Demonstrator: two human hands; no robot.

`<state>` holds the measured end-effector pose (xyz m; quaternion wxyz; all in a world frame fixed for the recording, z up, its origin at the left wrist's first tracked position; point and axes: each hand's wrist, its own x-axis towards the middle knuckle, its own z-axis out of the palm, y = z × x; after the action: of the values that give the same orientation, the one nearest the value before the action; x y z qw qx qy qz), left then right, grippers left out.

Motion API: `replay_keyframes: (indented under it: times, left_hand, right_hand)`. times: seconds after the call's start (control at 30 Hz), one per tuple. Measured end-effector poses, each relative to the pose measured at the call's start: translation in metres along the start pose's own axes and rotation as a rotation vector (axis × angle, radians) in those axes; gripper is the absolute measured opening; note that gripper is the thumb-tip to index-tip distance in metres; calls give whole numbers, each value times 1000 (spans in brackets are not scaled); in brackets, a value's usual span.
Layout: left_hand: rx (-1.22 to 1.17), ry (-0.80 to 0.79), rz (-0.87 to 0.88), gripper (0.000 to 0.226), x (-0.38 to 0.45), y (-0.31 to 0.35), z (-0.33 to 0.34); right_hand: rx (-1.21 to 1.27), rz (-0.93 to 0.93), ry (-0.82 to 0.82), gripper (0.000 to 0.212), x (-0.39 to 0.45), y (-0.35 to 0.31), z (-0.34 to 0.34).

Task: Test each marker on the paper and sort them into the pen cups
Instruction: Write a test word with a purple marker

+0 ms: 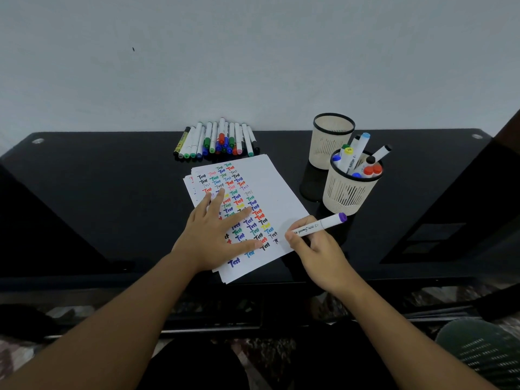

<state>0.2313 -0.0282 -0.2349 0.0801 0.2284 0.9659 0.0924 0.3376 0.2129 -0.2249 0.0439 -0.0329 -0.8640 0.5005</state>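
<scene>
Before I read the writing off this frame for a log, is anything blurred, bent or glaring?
Head view: wide-angle lens bows the glossy black table; it mirrors the cream slotted pen cups; light dim, even; coloured words on the white paper soft but legible.

Soft, even, rather dim light. The glossy black table mirrors faintly. Wide-angle bending and blur mark the edges.

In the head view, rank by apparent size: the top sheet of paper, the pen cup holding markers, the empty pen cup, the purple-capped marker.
1. Sheet of paper, largest.
2. Pen cup with markers.
3. Empty pen cup; it looks slightly smaller but stands farther back, so they may match.
4. Purple-capped marker in the right hand, smallest.
</scene>
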Motion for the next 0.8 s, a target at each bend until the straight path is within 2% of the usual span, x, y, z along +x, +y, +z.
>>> replay_keyframes:
  times: [0.53,0.7,0.8]
  left_hand:
    - [3,-12,3,94,0,0,0]
    - [-16,12,-1,92,0,0,1]
    - [-21,12,3,94,0,0,0]
  right_hand:
    - [-54,-3,-13,7,-1,-3,0]
    - [16,19,68,6,-2,-3,-1]
    - [-30,30,42,6,0,-2,0]
